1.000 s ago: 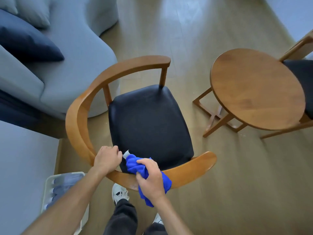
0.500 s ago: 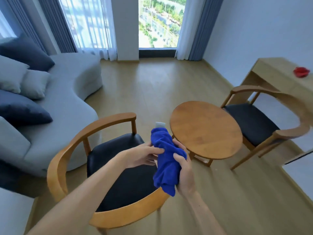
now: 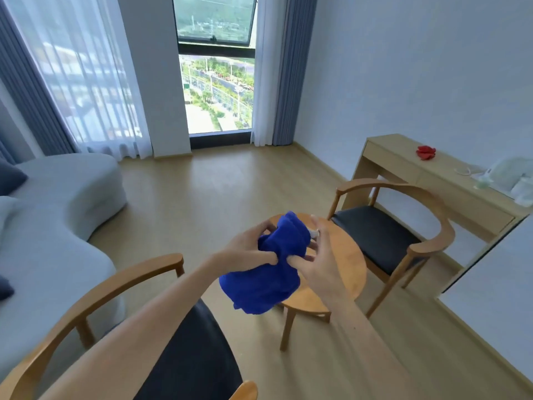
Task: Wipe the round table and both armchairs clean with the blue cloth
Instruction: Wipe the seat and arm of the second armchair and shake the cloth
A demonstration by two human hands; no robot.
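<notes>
Blue cloth [image 3: 269, 267] bunched in mid-air above the round bench [image 3: 343, 264], grasped by both grips: left hand [image 3: 245, 249] pinching its middle, right hand [image 3: 320, 264] curled round its far side; small white tag beside the cloth, unreadable; bench top largely hidden behind cloth; near armchair [image 3: 121, 290] cut off below; far armchair [image 3: 403, 226] beyond the bench.

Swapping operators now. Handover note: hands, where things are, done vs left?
Left hand: pinching the blue cloth at its bunched middle.
Right hand: fingers gripping the same cloth from the other side; the cloth is held in the air above the round table, not touching it.
Near armchair: at bottom left, beside the grey sofa.
Far armchair: beyond the table, by the desk.
Done: cannot be judged from this view.
Left: probably the table and the far armchair.
</notes>
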